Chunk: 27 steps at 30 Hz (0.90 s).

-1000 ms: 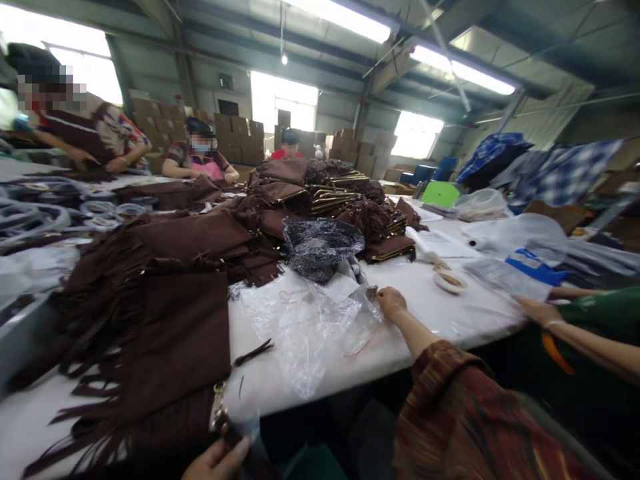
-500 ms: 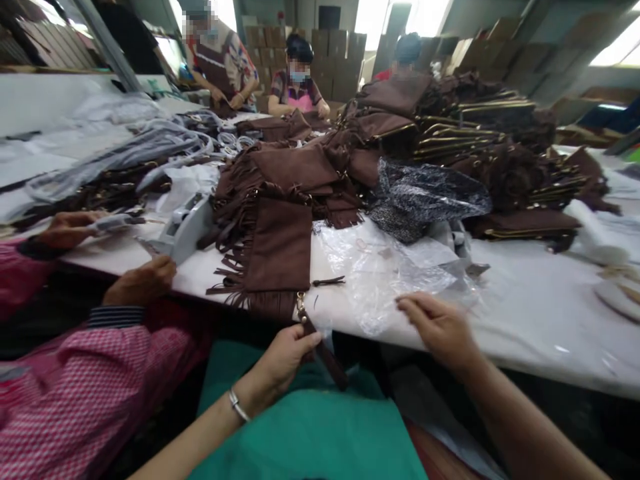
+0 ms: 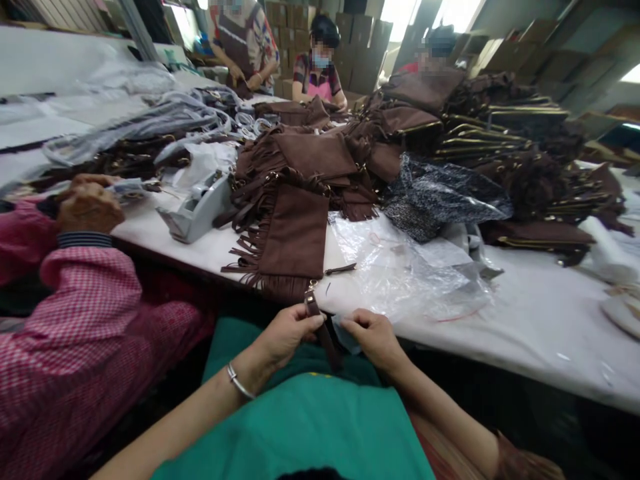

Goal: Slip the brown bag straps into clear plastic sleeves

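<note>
Forearms [image 3: 195, 410] angle inward; the left hand [image 3: 283, 337] pinches a brown strap [image 3: 327, 339], the right hand [image 3: 379, 340] translucent film [image 3: 347, 340].

Factory workshop, brown bags [image 3: 316, 158] heaped on a long white table [image 3: 540, 300], several co-workers [image 3: 320, 85] around it, cartons [image 3: 375, 55] stacked behind.

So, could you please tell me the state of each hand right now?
Left hand: closed, holding the brown strap.
Right hand: closed, pinching the translucent plastic.

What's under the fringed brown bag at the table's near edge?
Below the bag, at its near edge, brown fringe shows; white table shows beside it. Whatever the bag's body covers cannot be seen.
</note>
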### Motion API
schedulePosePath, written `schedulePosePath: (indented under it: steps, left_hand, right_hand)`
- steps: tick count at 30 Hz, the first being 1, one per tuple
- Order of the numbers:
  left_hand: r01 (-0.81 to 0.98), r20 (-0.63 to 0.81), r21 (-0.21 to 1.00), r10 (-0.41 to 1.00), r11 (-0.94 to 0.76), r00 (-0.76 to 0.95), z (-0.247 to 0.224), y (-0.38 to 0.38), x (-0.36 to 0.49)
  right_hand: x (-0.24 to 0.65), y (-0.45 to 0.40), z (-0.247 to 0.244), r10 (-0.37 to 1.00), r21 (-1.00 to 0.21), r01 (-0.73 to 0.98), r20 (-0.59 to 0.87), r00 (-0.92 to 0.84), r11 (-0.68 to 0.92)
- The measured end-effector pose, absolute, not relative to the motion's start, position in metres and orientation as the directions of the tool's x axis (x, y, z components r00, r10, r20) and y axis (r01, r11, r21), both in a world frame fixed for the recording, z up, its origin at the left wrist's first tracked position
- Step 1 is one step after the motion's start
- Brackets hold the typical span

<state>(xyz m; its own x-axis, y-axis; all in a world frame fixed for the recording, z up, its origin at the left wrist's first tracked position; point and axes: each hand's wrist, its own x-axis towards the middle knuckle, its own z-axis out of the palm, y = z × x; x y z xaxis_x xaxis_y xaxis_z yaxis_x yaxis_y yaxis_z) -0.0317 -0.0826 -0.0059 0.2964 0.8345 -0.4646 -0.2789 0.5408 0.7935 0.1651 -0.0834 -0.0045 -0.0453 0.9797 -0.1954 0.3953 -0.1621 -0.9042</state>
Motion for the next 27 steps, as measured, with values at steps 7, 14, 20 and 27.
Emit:
schedulePosePath:
  steps: [7, 14, 20, 27]
  left_hand:
    - [-0.467, -0.393, 0.794, 0.915, 0.389, 0.093, 0.022, -0.053, -0.033]
    - [-0.426, -0.35, 0.851, 0.937, 0.308, -0.022, 0.008, -0.053, -0.03]
    - [-0.24, -0.395, 0.872, 0.903, 0.426, 0.169, 0.0, -0.075, -0.028]
    - [-0.276, -0.469, 0.768, 0.801, 0.578, 0.372, 0.003, -0.083, -0.058]
  right_hand:
    - [0.152, -0.096, -0.003, 0.974, -0.902, 0.387, -0.222, -0.034, -0.192]
    - [0.144, -0.095, 0.005, 0.977, -0.912, 0.364, -0.212, -0.025, -0.189]
    - [0.14, -0.098, 0.004, 0.959, -0.91, 0.331, -0.279, -0.043, -0.25]
    - [0.16, -0.105, -0.013, 0.96, -0.874, 0.417, -0.279, -0.005, -0.251]
